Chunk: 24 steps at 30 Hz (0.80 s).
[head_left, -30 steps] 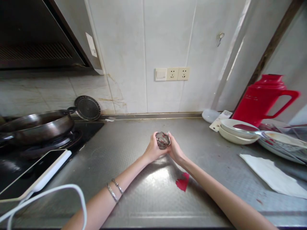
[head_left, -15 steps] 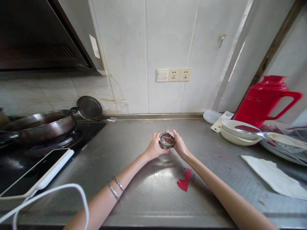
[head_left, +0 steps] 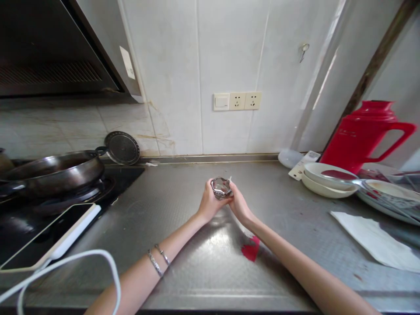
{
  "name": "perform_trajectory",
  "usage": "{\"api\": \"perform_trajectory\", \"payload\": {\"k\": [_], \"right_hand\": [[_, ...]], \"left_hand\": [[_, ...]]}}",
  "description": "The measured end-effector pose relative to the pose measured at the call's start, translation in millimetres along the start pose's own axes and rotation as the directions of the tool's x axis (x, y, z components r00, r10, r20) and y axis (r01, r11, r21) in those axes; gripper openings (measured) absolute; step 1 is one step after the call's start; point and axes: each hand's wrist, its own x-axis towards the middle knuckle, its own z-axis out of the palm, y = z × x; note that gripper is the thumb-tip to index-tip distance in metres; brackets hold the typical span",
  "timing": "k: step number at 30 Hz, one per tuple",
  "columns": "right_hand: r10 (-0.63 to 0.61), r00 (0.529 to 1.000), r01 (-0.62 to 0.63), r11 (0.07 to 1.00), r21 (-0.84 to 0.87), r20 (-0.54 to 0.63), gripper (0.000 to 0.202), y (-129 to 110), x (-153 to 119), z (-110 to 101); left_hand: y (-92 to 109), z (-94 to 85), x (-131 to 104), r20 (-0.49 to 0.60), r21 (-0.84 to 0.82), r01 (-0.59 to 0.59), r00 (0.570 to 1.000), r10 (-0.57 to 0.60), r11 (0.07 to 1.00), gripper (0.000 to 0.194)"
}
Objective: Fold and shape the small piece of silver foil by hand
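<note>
A small round glass [head_left: 221,188] with a dark, shiny rim is held above the metal counter [head_left: 177,192], its open mouth facing the camera. My left hand [head_left: 210,203] wraps round its left and lower side. On the right side my right hand [head_left: 239,203] grips it, and a bit of something white shows at those fingertips. The two hands touch below the glass. A torn red piece [head_left: 251,249] lies on the counter beside my right forearm.
At left are a pan [head_left: 62,175] on the stove, a phone [head_left: 49,240] and a looping white cable [head_left: 98,252]. To the right stand a red thermos [head_left: 361,138], stacked bowls [head_left: 328,188], plates and a white paper [head_left: 374,240]. Wall sockets [head_left: 244,101] are behind.
Both hands and the glass have shifted slightly left and up. The glass is turned a little, and the hands have come together beneath it.
</note>
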Motion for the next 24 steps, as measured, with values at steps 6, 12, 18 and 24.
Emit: {"api": "perform_trajectory", "payload": {"k": [6, 12, 18, 24], "right_hand": [[0.125, 0.992, -0.121, 0.983, 0.137, -0.024, 0.038, -9, 8, -10], [0.120, 0.992, -0.119, 0.991, 0.058, -0.023, 0.049, -27, 18, -26], [0.134, 0.991, -0.134, 0.990, -0.040, -0.006, 0.056, -26, 14, -26], [0.111, 0.994, -0.112, 0.992, -0.053, -0.021, 0.059, -22, 11, -21]], "left_hand": [[-3, 0.0, 0, 0.183, 0.085, -0.102, 0.979, 0.085, 0.991, 0.102], [6, -8.3, 5, 0.274, 0.082, -0.177, 0.950, 0.148, 0.981, 0.068], [7, -13.0, 11, 0.270, 0.073, -0.111, 0.959, 0.088, 0.991, 0.092], [4, -12.0, 8, 0.266, -0.012, -0.127, 0.956, 0.126, 0.992, 0.077]]}}
